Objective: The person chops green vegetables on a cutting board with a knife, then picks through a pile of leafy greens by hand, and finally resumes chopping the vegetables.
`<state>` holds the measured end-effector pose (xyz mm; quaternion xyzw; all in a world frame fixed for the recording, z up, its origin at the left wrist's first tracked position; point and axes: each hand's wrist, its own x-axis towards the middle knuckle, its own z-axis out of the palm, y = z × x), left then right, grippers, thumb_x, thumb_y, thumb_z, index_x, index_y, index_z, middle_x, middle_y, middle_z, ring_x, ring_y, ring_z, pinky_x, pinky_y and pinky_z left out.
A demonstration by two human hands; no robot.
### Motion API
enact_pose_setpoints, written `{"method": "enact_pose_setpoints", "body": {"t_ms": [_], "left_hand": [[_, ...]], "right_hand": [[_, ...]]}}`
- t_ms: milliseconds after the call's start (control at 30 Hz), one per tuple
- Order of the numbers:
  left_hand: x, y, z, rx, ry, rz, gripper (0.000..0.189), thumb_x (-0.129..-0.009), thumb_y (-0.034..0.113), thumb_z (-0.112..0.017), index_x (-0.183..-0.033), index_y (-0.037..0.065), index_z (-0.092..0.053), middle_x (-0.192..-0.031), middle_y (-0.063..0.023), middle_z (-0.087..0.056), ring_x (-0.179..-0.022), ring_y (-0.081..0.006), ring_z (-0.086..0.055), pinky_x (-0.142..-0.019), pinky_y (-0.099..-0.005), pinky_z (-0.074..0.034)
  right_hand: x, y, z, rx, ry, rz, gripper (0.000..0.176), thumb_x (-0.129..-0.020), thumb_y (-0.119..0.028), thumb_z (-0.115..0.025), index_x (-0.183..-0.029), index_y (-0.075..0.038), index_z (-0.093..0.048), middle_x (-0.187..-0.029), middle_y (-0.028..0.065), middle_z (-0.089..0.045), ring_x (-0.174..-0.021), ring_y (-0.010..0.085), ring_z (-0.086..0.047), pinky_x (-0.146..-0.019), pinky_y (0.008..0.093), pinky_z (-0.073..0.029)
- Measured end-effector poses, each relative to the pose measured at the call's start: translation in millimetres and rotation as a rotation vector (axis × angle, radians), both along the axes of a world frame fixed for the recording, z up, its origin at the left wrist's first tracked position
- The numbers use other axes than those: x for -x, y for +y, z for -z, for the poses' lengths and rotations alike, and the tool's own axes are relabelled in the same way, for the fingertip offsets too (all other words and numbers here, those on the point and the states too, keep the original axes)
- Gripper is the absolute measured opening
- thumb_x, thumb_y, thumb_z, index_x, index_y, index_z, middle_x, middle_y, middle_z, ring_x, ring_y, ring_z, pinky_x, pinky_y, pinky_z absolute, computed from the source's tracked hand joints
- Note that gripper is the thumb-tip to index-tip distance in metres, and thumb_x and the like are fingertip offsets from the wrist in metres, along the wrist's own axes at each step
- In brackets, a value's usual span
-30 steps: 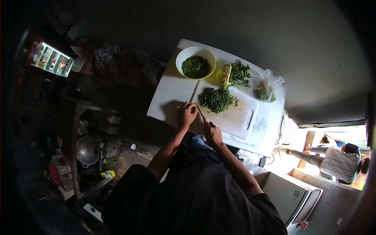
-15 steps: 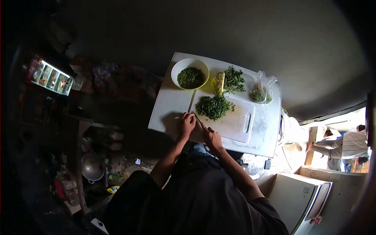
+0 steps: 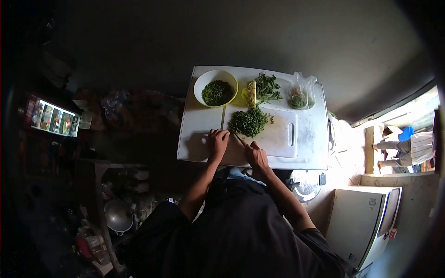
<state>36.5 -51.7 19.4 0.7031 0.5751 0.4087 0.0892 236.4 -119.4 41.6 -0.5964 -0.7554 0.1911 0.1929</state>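
My right hand (image 3: 256, 155) is wrapped round a knife (image 3: 240, 139), whose blade points up and left toward my left fingertips. My left hand (image 3: 218, 142) rests at the left edge of the white cutting board (image 3: 282, 146), its fingers curled together near the blade. Whatever may be pinched in them is hidden. Just beyond the knife lies a heap of chopped green leaves (image 3: 251, 122). More chopped greens (image 3: 217, 93) fill part of a white bowl with a yellow-green rim (image 3: 235, 96) at the back left.
Whole leafy stems (image 3: 267, 87) lie behind the board beside a yellow packet (image 3: 251, 94). A clear plastic bag with greens (image 3: 301, 98) stands at the table's (image 3: 194, 120) back right. A metal pot (image 3: 306, 184) is below the right edge, near a white fridge (image 3: 357, 222). Another person (image 3: 412, 148) is outside.
The camera view has shifted, so the table appears slightly left. The knife and my right hand have moved a little away from my left hand, which stays by the board's left edge.
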Motion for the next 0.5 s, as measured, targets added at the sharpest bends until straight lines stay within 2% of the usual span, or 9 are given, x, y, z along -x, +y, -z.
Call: {"method": "enact_pose_setpoints", "body": {"t_ms": [67,200,267,400,500], "left_hand": [[1,2,0,0.012,0.004,0.026,0.01,-0.082,0.013,-0.075,-0.091,0.008,-0.075,-0.09,-0.008,-0.07,-0.089,-0.0312,-0.062,-0.081,-0.0409,-0.05],[4,3,-4,0.046,0.027,0.057,0.01,-0.081,0.013,-0.076,-0.089,0.007,-0.074,-0.091,-0.0077,-0.068,-0.088,-0.0314,-0.062,-0.079,-0.0418,-0.051],[5,3,-4,0.041,0.028,0.086,0.01,-0.08,0.013,-0.076,-0.089,0.007,-0.074,-0.091,-0.0075,-0.067,-0.087,-0.0315,-0.062,-0.078,-0.0419,-0.051],[9,5,1,0.08,-0.069,0.127,0.01,-0.08,0.012,-0.075,-0.088,0.006,-0.073,-0.09,-0.0076,-0.065,-0.084,-0.0314,-0.062,-0.073,-0.0409,-0.052],[11,12,3,0.056,-0.076,0.18,0.008,-0.079,0.01,-0.075,-0.086,0.006,-0.072,-0.089,-0.008,-0.065,-0.083,-0.0314,-0.062,-0.072,-0.0407,-0.052]], "right_hand": [[8,-2,-10,-0.012,0.003,0.051,0.05,-0.093,-0.016,-0.055,-0.142,-0.028,-0.055,-0.092,0.0174,-0.058,-0.061,0.0384,-0.063,-0.055,0.0488,-0.053],[20,-9,-12,0.004,0.037,0.072,0.049,-0.094,-0.016,-0.053,-0.142,-0.027,-0.055,-0.091,0.0177,-0.058,-0.061,0.0388,-0.064,-0.055,0.049,-0.052],[26,-12,-17,0.081,-0.034,0.101,0.048,-0.094,-0.015,-0.05,-0.141,-0.026,-0.056,-0.091,0.0181,-0.059,-0.062,0.0391,-0.064,-0.055,0.049,-0.053],[35,-21,-24,0.097,-0.023,0.143,0.048,-0.094,-0.014,-0.048,-0.141,-0.024,-0.056,-0.089,0.0186,-0.06,-0.062,0.0396,-0.065,-0.056,0.0495,-0.053],[36,-28,-14,0.087,-0.022,0.119,0.05,-0.094,-0.013,-0.047,-0.144,-0.02,-0.052,-0.088,0.0183,-0.062,-0.063,0.0393,-0.065,-0.057,0.0502,-0.054]]}}
